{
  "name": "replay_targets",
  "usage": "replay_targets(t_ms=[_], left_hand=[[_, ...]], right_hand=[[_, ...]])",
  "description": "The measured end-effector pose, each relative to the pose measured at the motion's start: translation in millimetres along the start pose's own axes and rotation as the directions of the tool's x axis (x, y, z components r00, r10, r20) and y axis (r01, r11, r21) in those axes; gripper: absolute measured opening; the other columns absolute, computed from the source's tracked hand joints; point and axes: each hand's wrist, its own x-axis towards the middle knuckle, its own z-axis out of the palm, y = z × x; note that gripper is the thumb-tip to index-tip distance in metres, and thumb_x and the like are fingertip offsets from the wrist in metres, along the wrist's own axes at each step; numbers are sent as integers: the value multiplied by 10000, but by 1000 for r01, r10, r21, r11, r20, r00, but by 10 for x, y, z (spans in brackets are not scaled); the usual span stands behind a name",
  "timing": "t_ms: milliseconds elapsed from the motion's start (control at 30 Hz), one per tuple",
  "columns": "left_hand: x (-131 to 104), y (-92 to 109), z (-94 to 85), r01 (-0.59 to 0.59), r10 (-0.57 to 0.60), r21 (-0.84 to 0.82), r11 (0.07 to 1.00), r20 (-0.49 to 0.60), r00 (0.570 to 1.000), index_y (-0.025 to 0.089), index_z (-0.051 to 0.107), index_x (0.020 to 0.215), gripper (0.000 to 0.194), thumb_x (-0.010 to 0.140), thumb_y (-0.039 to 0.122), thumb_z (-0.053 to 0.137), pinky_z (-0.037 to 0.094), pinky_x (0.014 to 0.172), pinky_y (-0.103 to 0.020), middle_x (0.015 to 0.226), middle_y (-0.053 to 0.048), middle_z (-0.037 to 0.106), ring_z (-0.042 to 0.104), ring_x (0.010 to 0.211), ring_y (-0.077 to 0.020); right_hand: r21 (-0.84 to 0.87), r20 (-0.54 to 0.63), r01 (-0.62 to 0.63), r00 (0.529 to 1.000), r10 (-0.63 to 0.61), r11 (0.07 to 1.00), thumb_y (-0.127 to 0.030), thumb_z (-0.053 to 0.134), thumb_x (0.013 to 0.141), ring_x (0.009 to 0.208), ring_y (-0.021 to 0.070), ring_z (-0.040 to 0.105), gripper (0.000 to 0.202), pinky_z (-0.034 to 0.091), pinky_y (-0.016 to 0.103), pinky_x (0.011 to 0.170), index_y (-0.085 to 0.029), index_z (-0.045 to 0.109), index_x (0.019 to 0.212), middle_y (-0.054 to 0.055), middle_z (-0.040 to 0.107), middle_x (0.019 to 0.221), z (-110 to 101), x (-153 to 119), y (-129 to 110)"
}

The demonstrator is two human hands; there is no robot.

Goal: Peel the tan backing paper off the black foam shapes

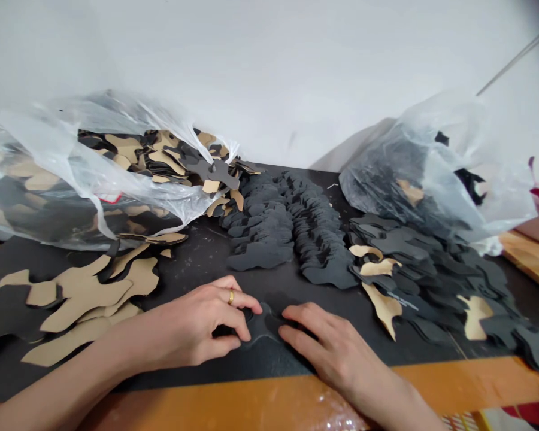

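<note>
A dark, curvy-edged flat cut-out piece lies low over the black mat, between my hands. My left hand, with a gold ring on one finger, closes thumb and fingertips on its left end. On the piece's right end rest the bent fingers of my right hand; its thumb is hidden. Just beyond my hands, two overlapping rows of similar black pieces run toward the wall, a left row and a right row.
Tan-backed pieces lie loose at left, below an open plastic bag full of pieces. A heap of black pieces with tan scraps spreads at right, before another plastic bag. The table's orange edge runs along the front.
</note>
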Motion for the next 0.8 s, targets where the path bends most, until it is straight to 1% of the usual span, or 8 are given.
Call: replay_targets(t_ms=[100, 200, 267, 333, 400, 500, 633, 800], left_hand=[[-1, 29, -27, -15, 15, 19, 1000, 1, 1000, 285, 780, 894, 177, 825, 157, 680, 459, 921, -306, 1310, -1, 654, 547, 1101, -223], [10, 53, -28, -14, 14, 43, 999, -7, 1000, 274, 772, 839, 135, 867, 204, 660, 456, 897, -313, 1275, -8, 667, 564, 1062, -220], [21, 55, 3, -5, 6, 57, 998, -14, 1000, 267, 753, 811, 127, 887, 246, 654, 452, 878, -312, 1250, -6, 669, 574, 1042, -213], [32, 44, 60, 4, -1, 64, 998, -43, 999, 254, 720, 783, 122, 888, 268, 658, 447, 866, -306, 1229, -10, 655, 574, 1045, -208], [39, 26, 130, 18, -11, 74, 997, -86, 996, 239, 676, 759, 123, 877, 272, 669, 442, 874, -311, 1261, -22, 614, 554, 1095, -218], [35, 8, 208, 33, -24, 75, 997, -120, 992, 231, 624, 780, 104, 870, 258, 668, 426, 934, -348, 1376, -44, 535, 461, 1247, -265], [29, 30, 202, 20, -19, 10, 1000, -97, 995, 246, 583, 853, 76, 886, 215, 644, 393, 1000, -347, 1353, -27, 543, 425, 1273, -247], [48, 105, 149, 86, -91, -86, 993, -55, 994, 266, 531, 968, 242, 836, 97, 643, 345, 1045, -321, 1304, -4, 517, 421, 1267, -209]], right_hand=[[-26, 20, 25, 1000, -25, 999, -137, 346, 1018, 880, 234, 670, 343, 605, 350, 725, -129, 687, 1056, 157, 689, 1090, -29, 30, -32], [-3, 83, 6, 996, -6, 1000, -94, 426, 977, 960, 258, 660, 283, 612, 387, 790, -121, 668, 1122, 159, 661, 1159, -33, 6, -29], [32, 131, -32, 991, 27, 999, -34, 469, 925, 1050, 260, 634, 340, 595, 402, 875, -142, 635, 1203, 146, 626, 1231, -19, -47, -13], [68, 157, -74, 986, 62, 995, 21, 485, 855, 1138, 259, 598, 471, 566, 411, 947, -168, 599, 1272, 135, 586, 1297, 6, -113, 1], [95, 146, -111, 985, 96, 989, 41, 485, 787, 1183, 261, 577, 570, 552, 419, 975, -181, 585, 1302, 136, 562, 1334, 34, -168, 2], [125, 103, -155, 984, 143, 980, 27, 480, 753, 1182, 260, 582, 585, 561, 419, 960, -194, 610, 1279, 139, 569, 1331, 66, -203, -28], [169, 43, -192, 981, 187, 967, 7, 461, 789, 1166, 251, 586, 510, 568, 400, 946, -191, 641, 1224, 141, 589, 1295, 105, -200, -83], [227, -62, -214, 970, 234, 950, -23, 439, 871, 1186, 248, 562, 401, 550, 406, 949, -211, 639, 1162, 134, 568, 1298, 189, -210, -123]])
